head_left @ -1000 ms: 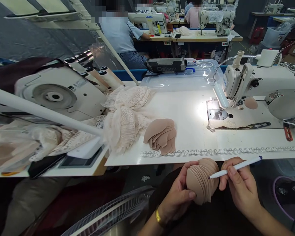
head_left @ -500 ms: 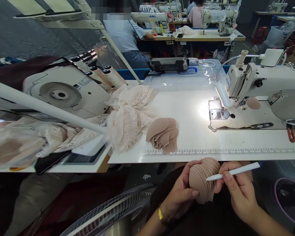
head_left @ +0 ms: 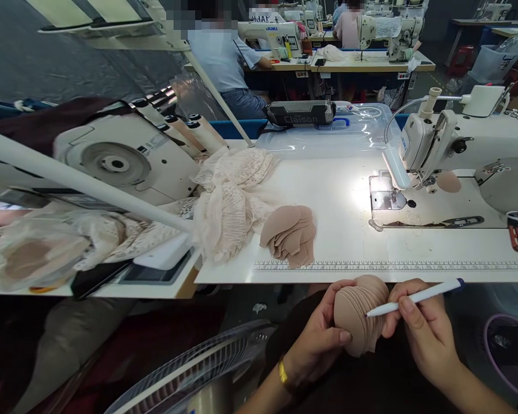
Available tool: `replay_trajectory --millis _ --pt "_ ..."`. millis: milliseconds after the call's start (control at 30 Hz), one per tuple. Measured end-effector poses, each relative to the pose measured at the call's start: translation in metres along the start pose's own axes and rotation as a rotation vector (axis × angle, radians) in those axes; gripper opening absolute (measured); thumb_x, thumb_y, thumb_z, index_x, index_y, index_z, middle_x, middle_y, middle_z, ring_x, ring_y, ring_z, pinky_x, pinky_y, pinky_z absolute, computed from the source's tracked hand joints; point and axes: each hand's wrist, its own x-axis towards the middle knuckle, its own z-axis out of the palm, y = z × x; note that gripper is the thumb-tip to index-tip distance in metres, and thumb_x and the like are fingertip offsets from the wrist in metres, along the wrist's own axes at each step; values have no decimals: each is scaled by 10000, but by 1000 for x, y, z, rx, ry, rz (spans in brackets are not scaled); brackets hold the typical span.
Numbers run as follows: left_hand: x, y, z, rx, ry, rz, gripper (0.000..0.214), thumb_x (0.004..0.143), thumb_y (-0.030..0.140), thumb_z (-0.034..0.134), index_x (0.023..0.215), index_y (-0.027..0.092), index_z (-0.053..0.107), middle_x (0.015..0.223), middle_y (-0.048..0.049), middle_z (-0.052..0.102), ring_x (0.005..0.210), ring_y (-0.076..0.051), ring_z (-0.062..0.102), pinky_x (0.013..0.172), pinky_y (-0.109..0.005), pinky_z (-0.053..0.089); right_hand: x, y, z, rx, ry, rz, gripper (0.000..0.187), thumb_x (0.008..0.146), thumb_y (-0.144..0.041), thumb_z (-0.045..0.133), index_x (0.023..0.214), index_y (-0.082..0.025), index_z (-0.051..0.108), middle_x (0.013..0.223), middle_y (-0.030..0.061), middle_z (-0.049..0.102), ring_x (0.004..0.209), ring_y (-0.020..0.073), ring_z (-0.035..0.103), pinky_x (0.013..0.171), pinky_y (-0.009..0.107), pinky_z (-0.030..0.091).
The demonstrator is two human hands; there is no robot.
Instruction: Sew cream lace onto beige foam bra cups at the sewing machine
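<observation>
Below the table's front edge, my left hand (head_left: 317, 339) grips a fanned stack of tan fabric cup pieces (head_left: 357, 313) over my lap. My right hand (head_left: 418, 330) pinches a white pen with a blue cap (head_left: 414, 297), its tip resting on the stack's edge. A second pile of tan cup pieces (head_left: 290, 236) lies on the white table (head_left: 349, 241) above a printed ruler strip (head_left: 392, 266). Pale lace fabric (head_left: 228, 201) is heaped to its left.
A white sewing machine (head_left: 449, 144) with a lit needle plate stands at the right, thread snips (head_left: 461, 221) and an orange-handled tool (head_left: 516, 237) beside it. Another machine (head_left: 121, 164) lies tipped at left. A fan guard (head_left: 190, 374) sits below. Other people sew at far tables.
The pen in my right hand tilted slightly and its tip shifted along the stack's edge; both hands stay in place. The view drifted a little.
</observation>
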Motion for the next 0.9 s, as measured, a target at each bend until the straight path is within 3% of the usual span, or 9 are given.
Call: replay_trajectory --millis 233,567,733,900 --pt "0 0 1 -7 2 -2 652 776 161 845 1346 274 550 1291 -92 686 1030 -242 730 803 -322 634 0 1 -1 -69 6 -26 165 1115 -294 454 1062 -257 605 715 -32 691 659 129 660 652 256 539" --pt "0 0 3 2 20 -4 651 771 152 838 1349 258 557 1225 -84 700 1032 -226 709 828 -327 624 1 -3 0 10 -44 9 186 1120 -296 436 1085 -263 616 712 -33 687 657 121 657 665 249 542" --pt "1 -2 4 24 34 -10 652 772 169 839 1350 265 554 1210 -84 696 1013 -224 706 824 -327 612 -1 -1 1 -84 -29 -21 167 1106 -275 468 1074 -259 630 737 -23 679 678 122 647 664 244 534" --pt "0 2 0 162 28 3 683 776 260 851 1375 284 523 1250 -79 666 1075 -236 683 900 -331 564 0 -4 -10 -28 -89 -86 207 1107 -255 432 1214 -306 602 774 -23 679 720 147 660 724 283 556"
